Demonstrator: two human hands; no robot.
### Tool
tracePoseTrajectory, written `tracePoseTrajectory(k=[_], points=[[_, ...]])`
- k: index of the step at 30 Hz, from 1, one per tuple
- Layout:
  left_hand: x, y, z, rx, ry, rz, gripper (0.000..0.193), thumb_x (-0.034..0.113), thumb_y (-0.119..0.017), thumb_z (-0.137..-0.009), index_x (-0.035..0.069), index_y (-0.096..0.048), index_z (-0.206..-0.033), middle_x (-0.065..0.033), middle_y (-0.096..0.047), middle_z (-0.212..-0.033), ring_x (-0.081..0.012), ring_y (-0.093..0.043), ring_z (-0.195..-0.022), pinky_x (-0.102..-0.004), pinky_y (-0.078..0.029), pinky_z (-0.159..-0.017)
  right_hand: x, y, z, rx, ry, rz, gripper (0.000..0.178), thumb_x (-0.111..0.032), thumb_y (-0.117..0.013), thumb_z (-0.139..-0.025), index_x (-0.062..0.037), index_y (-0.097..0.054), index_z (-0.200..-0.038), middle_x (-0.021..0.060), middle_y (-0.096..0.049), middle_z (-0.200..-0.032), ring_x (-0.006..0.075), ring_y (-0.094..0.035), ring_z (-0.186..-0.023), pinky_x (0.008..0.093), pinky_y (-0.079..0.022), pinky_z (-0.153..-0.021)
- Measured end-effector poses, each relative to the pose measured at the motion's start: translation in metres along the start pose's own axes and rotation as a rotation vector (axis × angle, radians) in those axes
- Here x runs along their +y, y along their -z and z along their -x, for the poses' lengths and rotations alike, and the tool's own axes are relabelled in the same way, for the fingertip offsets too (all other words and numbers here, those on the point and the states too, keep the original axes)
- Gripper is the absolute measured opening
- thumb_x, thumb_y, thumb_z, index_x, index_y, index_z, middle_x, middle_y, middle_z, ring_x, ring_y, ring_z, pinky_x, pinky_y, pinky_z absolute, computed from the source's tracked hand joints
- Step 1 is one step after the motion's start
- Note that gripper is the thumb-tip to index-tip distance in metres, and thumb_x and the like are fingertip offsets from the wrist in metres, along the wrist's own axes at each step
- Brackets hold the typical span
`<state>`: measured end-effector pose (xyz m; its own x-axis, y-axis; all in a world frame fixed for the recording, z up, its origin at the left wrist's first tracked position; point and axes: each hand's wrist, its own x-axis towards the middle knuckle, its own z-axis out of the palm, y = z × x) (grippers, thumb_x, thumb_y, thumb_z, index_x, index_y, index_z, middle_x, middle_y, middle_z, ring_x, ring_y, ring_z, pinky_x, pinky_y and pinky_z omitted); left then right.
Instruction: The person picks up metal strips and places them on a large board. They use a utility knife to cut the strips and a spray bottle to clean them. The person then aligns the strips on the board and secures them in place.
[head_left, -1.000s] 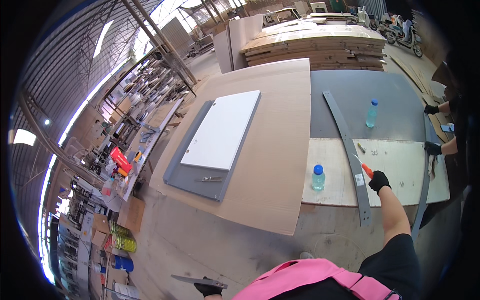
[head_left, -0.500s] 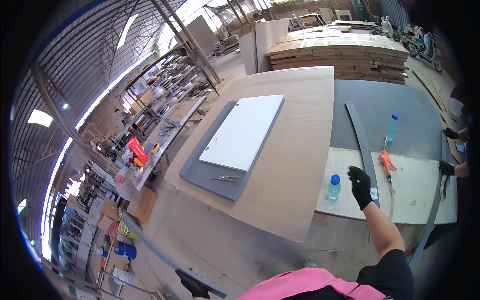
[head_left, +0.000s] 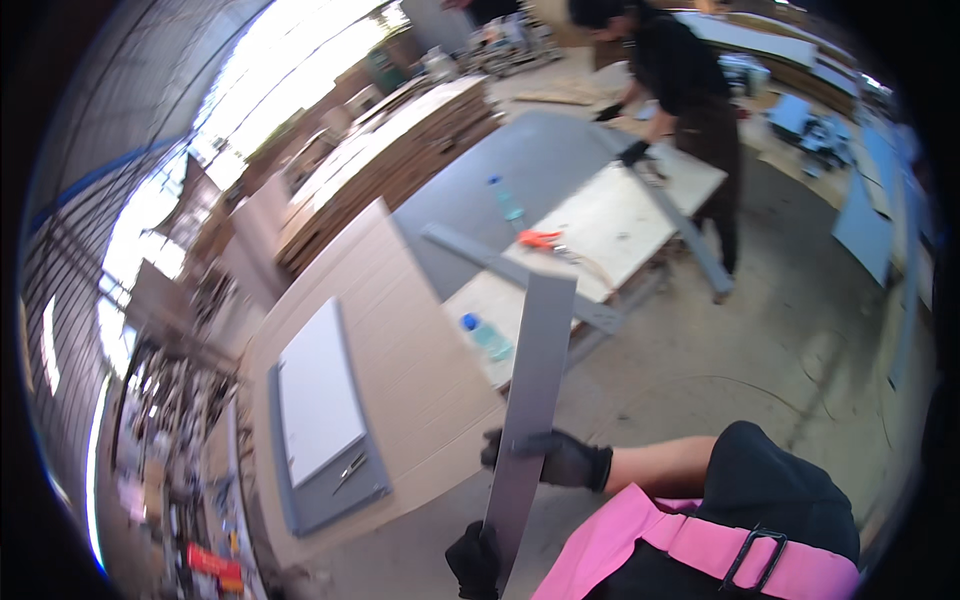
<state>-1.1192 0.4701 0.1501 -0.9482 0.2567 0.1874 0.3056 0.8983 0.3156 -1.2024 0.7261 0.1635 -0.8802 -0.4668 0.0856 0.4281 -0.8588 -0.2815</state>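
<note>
Both gloved hands, left hand [head_left: 474,558] at the near end and right hand [head_left: 556,458] farther up, are closed around the long grey strip [head_left: 532,400], whose far end overlaps the table [head_left: 640,215] holding a bottle [head_left: 487,337], with open floor [head_left: 790,350] to the right.

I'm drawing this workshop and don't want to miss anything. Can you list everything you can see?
long flat strip: 1, grey, held upright in front of the person.
second strip: 1, grey, lying across the pale board.
pale board: 1, cream, on the work table.
water bottles: 2, clear with blue caps, on the boards.
orange tool: 1, on the pale board.
white panel: 1, lying on a grey panel.
brown sheet: 1, big, under the panels.
stacked boards: 1 pile, brown, far back.
co-worker: 1, dark clothes, bending over the table.
left hand: black glove, grip low on the strip.
right hand: black glove, grip higher up.
</note>
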Motion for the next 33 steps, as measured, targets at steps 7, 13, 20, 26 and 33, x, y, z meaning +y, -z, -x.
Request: tracePoseTrajectory(k=[7, 13, 20, 26, 33], points=[[0.046, -0.07, 0.011, -0.068, -0.184, 0.187, 0.03, 0.029, -0.044, -0.101, 0.009, -0.065, -0.097, -0.0135, -0.067, -0.089, -0.0336, -0.063, -0.079, -0.0455, -0.051, -0.068, -0.054, 0.035, 0.104, 0.406, 0.329, 0.01, 0.039, -0.018, -0.063, -0.09, -0.0047, -0.057, -0.126, 0.0091, -0.064, -0.116, 0.0201, -0.061, -0.109, 0.036, -0.049, -0.094], [0.172, -0.064, -0.093, 0.06, -0.258, 0.434, 0.036, 0.031, -0.042, -0.102, 0.005, -0.066, -0.096, -0.0156, -0.068, -0.085, -0.0355, -0.066, -0.074, -0.0419, -0.051, -0.066, -0.059, 0.025, 0.097, 0.28, 0.299, 0.038, 0.041, -0.016, -0.06, -0.09, -0.0003, -0.052, -0.127, 0.0116, -0.062, -0.117, 0.0243, -0.06, -0.111, 0.039, -0.047, -0.098], [0.215, -0.124, -0.158, -0.05, -0.027, 0.266, 0.037, 0.028, -0.039, -0.103, 0.004, -0.066, -0.106, -0.0166, -0.07, -0.091, -0.0347, -0.067, -0.083, -0.0405, -0.052, -0.074, -0.235, 0.04, 0.11, 0.091, 0.459, 0.185, 0.053, -0.023, -0.062, -0.089, 0.0032, -0.048, -0.133, 0.0138, -0.063, -0.116, 0.0213, -0.06, -0.108, 0.0344, -0.046, -0.096], [0.237, -0.134, -0.155, 0.009, -0.035, 0.013, 0.029, 0.021, -0.043, -0.102, 0.002, -0.064, -0.097, -0.0192, -0.067, -0.09, -0.0382, -0.064, -0.081, -0.0446, -0.051, -0.071, -0.364, 0.068, 0.091, 0.082, 0.404, 0.05, 0.057, -0.028, -0.06, -0.093, 0.0027, -0.042, -0.137, 0.0127, -0.062, -0.115, 0.0222, -0.059, -0.109, 0.0362, -0.047, -0.094], [0.322, -0.093, -0.205, 0.22, 0.136, -0.092, 0.033, 0.02, -0.038, -0.102, 0.0, -0.062, -0.093, -0.0196, -0.065, -0.081, -0.0371, -0.064, -0.078, -0.0407, -0.05, -0.07, -0.34, 0.058, 0.06, -0.079, 0.271, -0.107, 0.05, -0.023, -0.06, -0.093, 0.0013, -0.046, -0.135, 0.0106, -0.062, -0.117, 0.0196, -0.059, -0.111, 0.0341, -0.046, -0.095]])
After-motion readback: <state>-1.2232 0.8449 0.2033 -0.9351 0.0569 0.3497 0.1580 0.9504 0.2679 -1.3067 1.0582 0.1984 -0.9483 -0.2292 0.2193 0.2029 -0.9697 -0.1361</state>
